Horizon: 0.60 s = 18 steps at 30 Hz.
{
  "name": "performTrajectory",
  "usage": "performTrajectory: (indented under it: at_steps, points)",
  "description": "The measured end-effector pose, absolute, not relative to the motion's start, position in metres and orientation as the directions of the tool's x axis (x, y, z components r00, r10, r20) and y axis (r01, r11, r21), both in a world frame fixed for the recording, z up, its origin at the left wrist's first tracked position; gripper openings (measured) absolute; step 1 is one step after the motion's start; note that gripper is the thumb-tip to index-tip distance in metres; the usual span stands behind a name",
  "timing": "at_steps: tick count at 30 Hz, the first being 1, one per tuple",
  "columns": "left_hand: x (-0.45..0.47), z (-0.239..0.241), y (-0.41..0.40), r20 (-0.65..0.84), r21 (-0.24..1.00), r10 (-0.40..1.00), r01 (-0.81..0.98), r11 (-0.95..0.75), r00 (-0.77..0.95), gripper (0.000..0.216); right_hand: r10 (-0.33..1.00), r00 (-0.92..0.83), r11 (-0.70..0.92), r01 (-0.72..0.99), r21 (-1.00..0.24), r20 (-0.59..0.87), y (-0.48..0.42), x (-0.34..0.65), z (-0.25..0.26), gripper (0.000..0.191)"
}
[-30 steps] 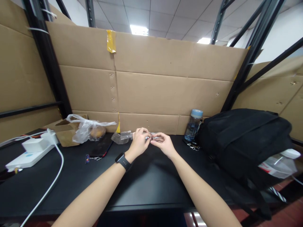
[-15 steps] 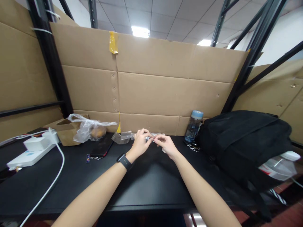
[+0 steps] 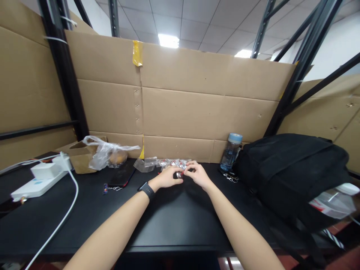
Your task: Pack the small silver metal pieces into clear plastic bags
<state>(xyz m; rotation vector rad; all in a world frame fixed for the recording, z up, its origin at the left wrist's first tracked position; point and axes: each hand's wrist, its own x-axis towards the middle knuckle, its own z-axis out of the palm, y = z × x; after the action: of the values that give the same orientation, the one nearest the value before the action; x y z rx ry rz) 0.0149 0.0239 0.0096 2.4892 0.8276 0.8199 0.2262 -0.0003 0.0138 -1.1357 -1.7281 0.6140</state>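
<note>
A small, round silvery thing with red on it (image 3: 179,174) is between my two hands, too small to name. My left hand (image 3: 166,177), with a dark watch on its wrist, is closed around its left side. From the right, my right hand (image 3: 198,174) pinches at its red edge with thumb and forefinger. Just behind the hands lies a row of shiny silver and red pieces (image 3: 174,162), partly covered by the fingers. A clear plastic wrapper (image 3: 145,164) lies to their left.
On the left are a white power strip with a cable (image 3: 39,187), a brown paper bag (image 3: 84,159), a tied plastic bag (image 3: 102,155) and a dark phone (image 3: 121,175). To the right stand a water bottle (image 3: 229,153) and a black backpack (image 3: 289,168). Cardboard (image 3: 180,108) walls the back.
My left hand has dropped lower and flattened, so the silvery thing and the shiny pieces behind show more. My right hand stays close to it. The view has shifted slightly.
</note>
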Motion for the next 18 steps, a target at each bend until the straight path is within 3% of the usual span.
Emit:
performTrajectory:
  at_steps: [4,7,9,12,16,18]
  points:
    - [-0.008,0.021,0.032,0.376,0.455,0.660,0.491,-0.743,0.650,0.076,0.888,-0.208,0.453,0.549,-0.703,0.409,-0.004,0.229,0.017,0.001]
    - [-0.027,0.027,0.037,0.277,0.294,0.771,0.713,-0.636,0.574,0.048,0.885,-0.312,0.465,0.632,-0.620,0.345,-0.007,0.233,0.018,0.005]
    - [-0.035,0.026,0.040,0.236,0.205,0.795,0.771,-0.603,0.559,0.031,0.863,-0.404,0.502,0.629,-0.594,0.302,-0.009,0.237,0.019,0.003]
    - [-0.035,0.020,0.042,0.229,0.216,0.789,0.761,-0.612,0.570,0.017,0.840,-0.487,0.528,0.636,-0.564,0.237,-0.009,0.247,0.022,0.013]
    - [-0.027,0.012,0.039,0.202,0.244,0.831,0.795,-0.555,0.518,0.015,0.928,-0.326,0.372,0.829,-0.418,0.179,-0.004,0.270,0.021,0.046]
    - [-0.023,0.008,0.037,0.213,0.213,0.831,0.806,-0.553,0.514,0.018,0.956,-0.259,0.292,0.884,-0.365,0.137,0.000,0.280,0.017,0.053]
